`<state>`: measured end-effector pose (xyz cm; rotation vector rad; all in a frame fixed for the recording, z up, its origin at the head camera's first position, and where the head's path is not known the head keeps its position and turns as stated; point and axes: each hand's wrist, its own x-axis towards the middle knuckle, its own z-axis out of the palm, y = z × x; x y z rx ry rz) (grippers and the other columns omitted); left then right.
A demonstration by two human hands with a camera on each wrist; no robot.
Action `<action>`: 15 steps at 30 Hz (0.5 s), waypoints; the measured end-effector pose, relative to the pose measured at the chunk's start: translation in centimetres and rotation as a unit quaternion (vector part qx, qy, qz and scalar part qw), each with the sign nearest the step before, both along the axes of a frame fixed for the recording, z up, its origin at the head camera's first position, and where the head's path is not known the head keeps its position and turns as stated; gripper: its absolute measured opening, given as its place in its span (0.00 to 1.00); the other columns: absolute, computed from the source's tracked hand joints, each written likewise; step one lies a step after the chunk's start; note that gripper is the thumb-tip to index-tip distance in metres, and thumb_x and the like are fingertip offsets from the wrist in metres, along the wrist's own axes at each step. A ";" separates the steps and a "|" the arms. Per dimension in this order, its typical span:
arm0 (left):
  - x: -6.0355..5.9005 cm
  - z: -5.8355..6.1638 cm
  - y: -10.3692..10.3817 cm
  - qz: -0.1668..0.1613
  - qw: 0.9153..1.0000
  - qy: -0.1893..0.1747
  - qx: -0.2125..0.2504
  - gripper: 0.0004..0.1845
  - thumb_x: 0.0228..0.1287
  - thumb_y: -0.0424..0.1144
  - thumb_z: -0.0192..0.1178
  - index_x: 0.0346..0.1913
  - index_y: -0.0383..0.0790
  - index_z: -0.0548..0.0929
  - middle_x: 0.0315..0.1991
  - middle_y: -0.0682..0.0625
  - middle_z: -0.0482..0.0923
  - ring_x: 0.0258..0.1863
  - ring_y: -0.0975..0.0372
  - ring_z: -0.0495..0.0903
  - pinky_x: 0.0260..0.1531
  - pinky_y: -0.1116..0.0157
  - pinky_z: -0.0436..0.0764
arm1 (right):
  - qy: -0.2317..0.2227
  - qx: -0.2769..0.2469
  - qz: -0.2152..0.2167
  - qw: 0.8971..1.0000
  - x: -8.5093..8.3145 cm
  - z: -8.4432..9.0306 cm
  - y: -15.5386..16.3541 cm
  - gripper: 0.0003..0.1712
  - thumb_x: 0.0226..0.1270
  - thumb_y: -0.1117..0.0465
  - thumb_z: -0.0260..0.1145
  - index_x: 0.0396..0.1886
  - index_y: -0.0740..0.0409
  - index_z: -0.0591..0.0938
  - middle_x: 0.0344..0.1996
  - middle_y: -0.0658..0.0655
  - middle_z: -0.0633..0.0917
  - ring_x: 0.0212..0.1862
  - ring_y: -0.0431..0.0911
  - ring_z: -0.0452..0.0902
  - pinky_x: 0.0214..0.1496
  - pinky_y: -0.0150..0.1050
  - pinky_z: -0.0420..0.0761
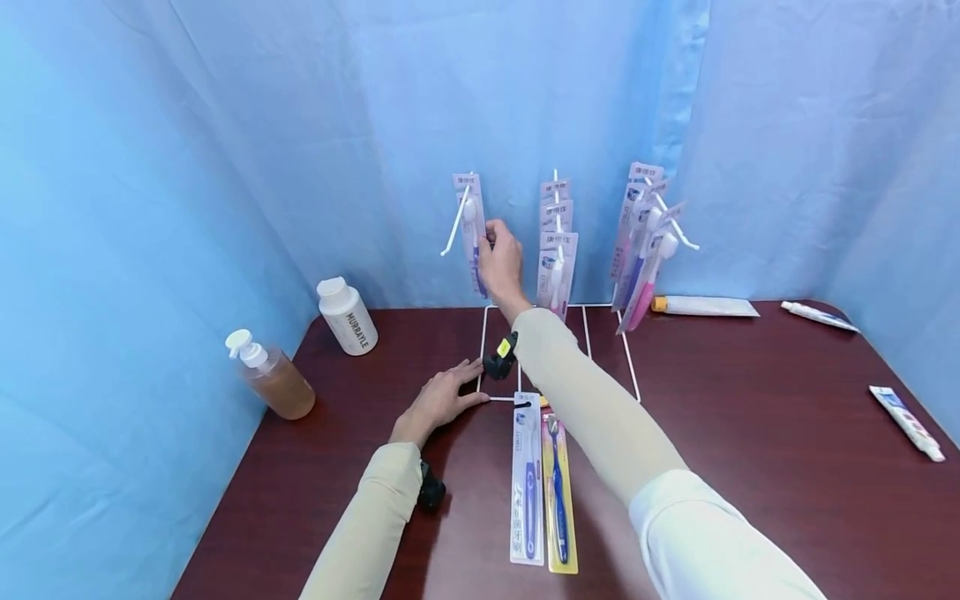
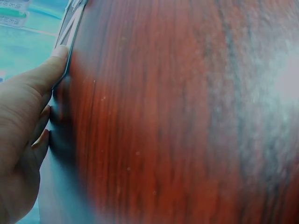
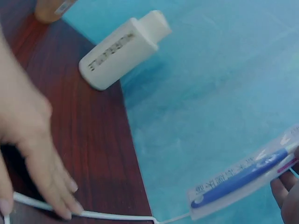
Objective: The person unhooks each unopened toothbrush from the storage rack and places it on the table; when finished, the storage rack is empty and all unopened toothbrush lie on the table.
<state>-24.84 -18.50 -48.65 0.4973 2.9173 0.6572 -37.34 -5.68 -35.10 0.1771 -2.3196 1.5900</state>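
- blue curtain (image 1: 225, 125) backs & flanks the scene; fills most of head view
- dark red-brown table (image 1: 750, 433) under everything; wood grain close up in left wrist view (image 2: 177, 116)
- white wire rack (image 1: 558, 321) stands at table's far middle; base frame flat on the wood, 3 hooks up top w/ packs hanging off them
- right hand (image 1: 501, 260) raised at the rack's left hook; fingers pinch a toothbrush pack (image 1: 472, 237) that hangs there; right wrist view shows same pack (image 3: 243, 179) w/ blue brush inside, fingertips (image 3: 282, 196) at its end; grip clamped on the pack
- left hand (image 1: 442, 400) flat on the table, fingers straight & spread, tips touching the near-left corner of the rack's base wire; holds nothing; left wrist view shows thumb (image 2: 44, 74) along the wire edge
- middle hook packs (image 1: 557, 250) stacked several deep; right hook packs (image 1: 645, 242) hang tilted, pink & purple brushes
- 2 loose packs lie flat just nr the rack's front: white pack (image 1: 527, 483) & yellow pack (image 1: 558, 492), side by side, touching
- white bottle (image 1: 347, 317) upright far left by the curtain; pump bottle (image 1: 272, 377) w/ amber liquid nearer, left of it
- toothpaste tube (image 1: 705, 307) lies behind the rack's right side; 2nd tube (image 1: 819, 315) far right; 3rd tube (image 1: 907, 421) nr right edge, well apart from the rest
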 end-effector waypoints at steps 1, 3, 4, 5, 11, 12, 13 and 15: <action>0.0 0.0 0.0 -0.003 1.000 0.003 -0.001 0.33 0.65 0.56 0.58 0.70 0.49 0.67 0.73 0.51 0.60 0.72 0.56 0.59 0.65 0.47 0.66 | 0.006 0.007 0.000 1.000 0.2 0.0 0.1 0.12 0.73 0.62 0.55 0.53 0.55 0.77 0.45 0.57 0.83 0.45 0.49 0.78 0.50 0.44 0.77; -0.2 0.2 0.0 -0.007 1.000 0.009 -0.004 0.33 0.65 0.56 0.58 0.70 0.49 0.67 0.73 0.52 0.60 0.72 0.57 0.59 0.65 0.48 0.66 | 0.022 0.028 0.001 0.999 0.7 0.1 0.3 0.15 0.74 0.61 0.53 0.57 0.53 0.76 0.46 0.57 0.82 0.46 0.49 0.78 0.50 0.45 0.77; -0.3 0.3 0.0 -0.008 1.000 0.012 -0.004 0.33 0.65 0.55 0.58 0.70 0.48 0.67 0.73 0.52 0.60 0.72 0.57 0.59 0.65 0.49 0.67 | 0.029 0.039 0.002 0.999 0.9 0.3 0.4 0.17 0.74 0.62 0.53 0.59 0.53 0.75 0.47 0.58 0.82 0.46 0.50 0.78 0.50 0.45 0.77; -0.3 0.3 -0.1 -0.010 1.000 0.016 -0.005 0.33 0.65 0.55 0.58 0.70 0.48 0.67 0.73 0.52 0.60 0.72 0.57 0.59 0.65 0.49 0.67 | 0.035 0.055 0.000 0.998 1.2 0.5 0.5 0.18 0.74 0.62 0.52 0.61 0.52 0.74 0.47 0.58 0.82 0.47 0.50 0.78 0.51 0.46 0.77; -0.9 0.6 -0.5 -0.012 1.000 0.016 -0.004 0.33 0.65 0.55 0.58 0.70 0.46 0.67 0.73 0.50 0.61 0.73 0.56 0.59 0.65 0.49 0.66 | 0.028 0.147 0.013 0.989 3.8 2.4 1.1 0.23 0.73 0.62 0.52 0.66 0.49 0.71 0.50 0.58 0.81 0.50 0.53 0.78 0.54 0.49 0.77; -0.9 0.6 -0.6 -0.009 1.000 0.013 -0.003 0.33 0.65 0.55 0.58 0.70 0.46 0.67 0.73 0.50 0.60 0.73 0.56 0.58 0.66 0.49 0.66 | 0.024 0.157 0.022 0.987 4.4 2.8 1.3 0.24 0.73 0.63 0.51 0.67 0.49 0.71 0.50 0.58 0.81 0.50 0.53 0.78 0.53 0.49 0.77; -1.0 0.5 -0.7 -0.007 1.000 0.012 -0.002 0.34 0.65 0.55 0.58 0.70 0.46 0.67 0.73 0.50 0.60 0.73 0.56 0.58 0.66 0.48 0.66 | 0.020 0.169 0.029 0.985 5.0 3.1 1.5 0.24 0.72 0.63 0.51 0.67 0.49 0.71 0.50 0.58 0.81 0.49 0.53 0.78 0.52 0.49 0.78; -1.1 0.5 -0.9 -0.003 1.000 0.011 0.003 0.34 0.65 0.55 0.59 0.70 0.47 0.67 0.73 0.50 0.60 0.73 0.56 0.58 0.66 0.48 0.65 | 0.016 0.192 0.045 0.980 6.3 3.7 1.9 0.25 0.71 0.63 0.51 0.66 0.49 0.71 0.48 0.58 0.81 0.48 0.53 0.79 0.50 0.49 0.78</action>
